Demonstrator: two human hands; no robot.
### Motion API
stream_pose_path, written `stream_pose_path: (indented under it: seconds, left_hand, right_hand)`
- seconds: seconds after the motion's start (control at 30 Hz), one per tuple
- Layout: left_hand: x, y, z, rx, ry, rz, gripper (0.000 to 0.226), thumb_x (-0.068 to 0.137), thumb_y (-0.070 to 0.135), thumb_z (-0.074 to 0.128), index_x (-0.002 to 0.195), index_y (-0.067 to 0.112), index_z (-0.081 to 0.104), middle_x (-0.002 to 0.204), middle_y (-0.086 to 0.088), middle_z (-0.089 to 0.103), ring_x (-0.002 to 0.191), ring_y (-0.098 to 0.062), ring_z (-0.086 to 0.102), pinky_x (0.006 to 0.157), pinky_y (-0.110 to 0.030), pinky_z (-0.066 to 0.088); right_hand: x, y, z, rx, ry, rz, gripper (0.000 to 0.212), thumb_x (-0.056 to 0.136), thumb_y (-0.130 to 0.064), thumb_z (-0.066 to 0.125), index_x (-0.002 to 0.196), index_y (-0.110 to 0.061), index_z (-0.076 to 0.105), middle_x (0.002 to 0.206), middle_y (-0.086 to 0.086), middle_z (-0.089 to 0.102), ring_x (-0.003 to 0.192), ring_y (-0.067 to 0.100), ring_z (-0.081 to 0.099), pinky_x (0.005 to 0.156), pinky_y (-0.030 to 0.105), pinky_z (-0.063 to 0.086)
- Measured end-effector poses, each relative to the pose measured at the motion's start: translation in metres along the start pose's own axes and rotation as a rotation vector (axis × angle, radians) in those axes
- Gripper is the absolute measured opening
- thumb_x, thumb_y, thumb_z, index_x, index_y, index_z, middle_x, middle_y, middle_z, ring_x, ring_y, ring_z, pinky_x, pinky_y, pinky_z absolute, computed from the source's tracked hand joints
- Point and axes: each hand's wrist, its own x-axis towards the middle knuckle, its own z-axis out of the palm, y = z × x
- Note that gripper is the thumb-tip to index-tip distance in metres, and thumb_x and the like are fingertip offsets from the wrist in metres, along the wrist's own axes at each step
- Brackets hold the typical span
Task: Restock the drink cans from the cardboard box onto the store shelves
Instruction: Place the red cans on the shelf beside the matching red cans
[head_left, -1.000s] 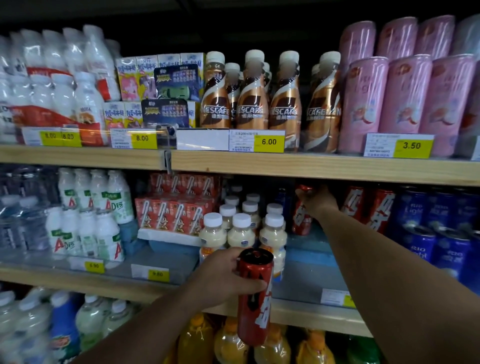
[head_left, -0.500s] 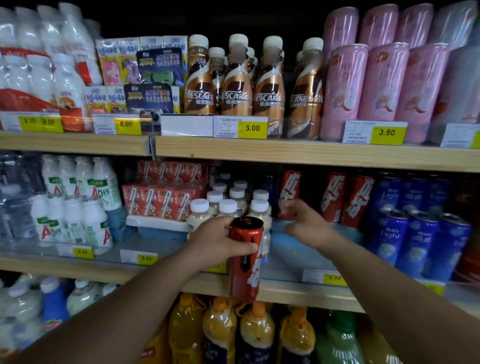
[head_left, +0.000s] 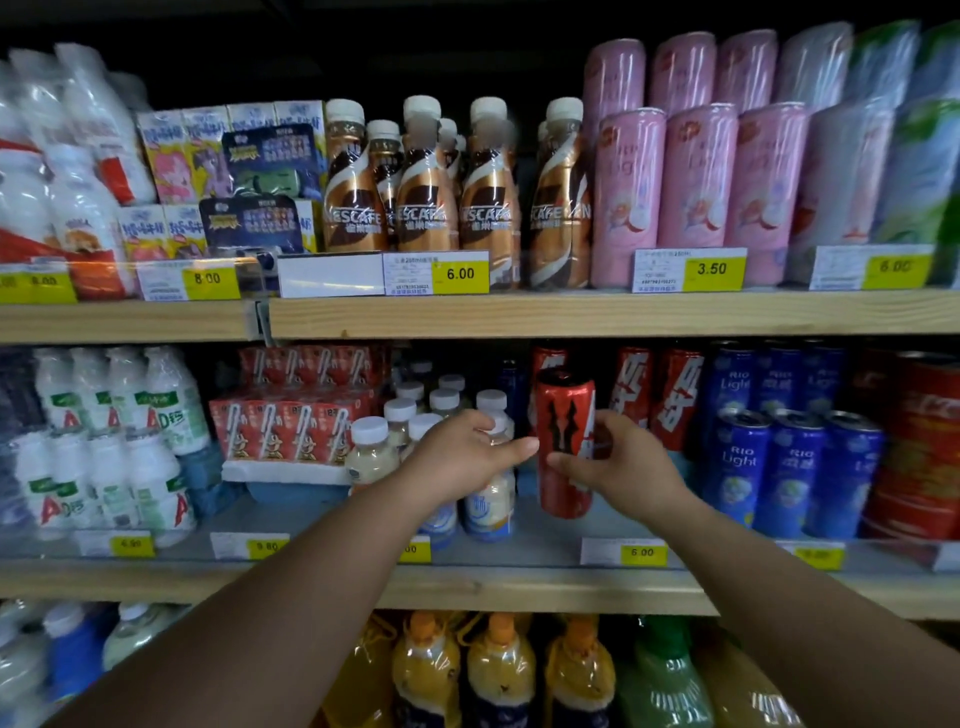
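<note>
Holding a tall red can upright over the middle shelf, the person's right hand wraps its right side, thumb across the front, fingers hidden behind it. Left hand sits just left of the can, fingers loosely curled; thumb tip is at the can's edge, contact unclear. Can bottom looks close to the shelf floor; can't tell if it is resting. Can logo is a black claw mark, text unreadable. More red cans stand behind it to the right, tops cut by the upper shelf. Blue Rio Light cans stand to the right, white-capped bottles to the left, partly covered by the left hand. Cardboard box out of frame.
</note>
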Motion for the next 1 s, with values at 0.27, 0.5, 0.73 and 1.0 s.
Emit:
stream_pose_path:
  seconds: [0.27, 0.5, 0.73, 1.0]
  left_hand:
    - [-0.002, -0.021, -0.013, 0.115, 0.05, -0.022, 0.036, 0.083, 0.029, 0.067, 0.115, 0.018, 0.056, 0.107, 0.002, 0.065, 0.09, -0.011, 0.063, 0.081, -0.03, 0.053]
    - [-0.012, -0.042, -0.013, 0.115, -0.002, 0.019, 0.027, 0.083, 0.028, 0.067, 0.107, 0.025, 0.055, 0.094, 0.016, 0.056, 0.082, -0.01, 0.06, 0.079, -0.028, 0.052]
    - [-0.015, -0.04, -0.018, 0.152, 0.001, 0.061, 0.027, 0.087, 0.023, 0.061, 0.114, 0.023, 0.056, 0.101, 0.012, 0.06, 0.096, -0.015, 0.063, 0.089, -0.037, 0.054]
    - [-0.013, -0.043, -0.007, 0.131, -0.036, 0.086, 0.025, 0.085, 0.023, 0.062, 0.11, 0.027, 0.057, 0.101, 0.012, 0.06, 0.076, -0.007, 0.057, 0.073, -0.026, 0.05]
  right_hand:
    - [0.071, 0.036, -0.002, -0.145, 0.266, 0.179, 0.054, 0.081, -0.03, 0.071, 0.123, -0.006, 0.048, 0.121, 0.017, 0.059, 0.11, 0.034, 0.058, 0.092, 0.036, 0.046]
    - [0.097, 0.04, 0.027, -0.261, 0.355, 0.188, 0.065, 0.081, -0.033, 0.07, 0.13, 0.001, 0.042, 0.133, 0.026, 0.041, 0.11, 0.04, 0.052, 0.095, 0.038, 0.044]
    - [0.107, 0.043, 0.037, -0.241, 0.44, 0.201, 0.079, 0.078, -0.026, 0.073, 0.135, 0.006, 0.03, 0.135, 0.029, 0.036, 0.115, 0.043, 0.049, 0.096, 0.043, 0.042]
    - [0.106, 0.053, 0.039, -0.214, 0.457, 0.287, 0.088, 0.075, -0.045, 0.071, 0.132, 0.009, 0.032, 0.13, 0.027, 0.045, 0.12, 0.041, 0.044, 0.103, 0.044, 0.032]
